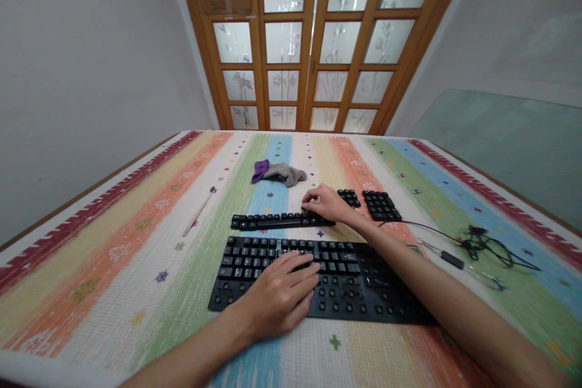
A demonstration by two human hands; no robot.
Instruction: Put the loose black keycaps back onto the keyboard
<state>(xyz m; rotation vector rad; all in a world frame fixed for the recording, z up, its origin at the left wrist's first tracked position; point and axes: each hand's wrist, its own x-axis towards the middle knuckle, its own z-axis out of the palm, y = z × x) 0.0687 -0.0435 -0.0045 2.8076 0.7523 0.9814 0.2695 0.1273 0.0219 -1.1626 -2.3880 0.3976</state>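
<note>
A black keyboard lies on the striped tablecloth, its lower rows and right-hand block stripped of keycaps, while the upper rows still carry theirs. My left hand rests on the middle of it with fingers stretched out, covering some keys. Beyond the keyboard runs a row of loose keycaps with a long space bar in front. At the right part of that row my right hand pinches a keycap between thumb and fingers, though the fingers mostly hide it. My right forearm crosses over the keyboard's right end.
More loose keycaps sit in blocks at the right. A coiled black cable and a clear-and-black tool lie beside the keyboard. A grey cloth with a purple end is at the back, and a thin brush at the left.
</note>
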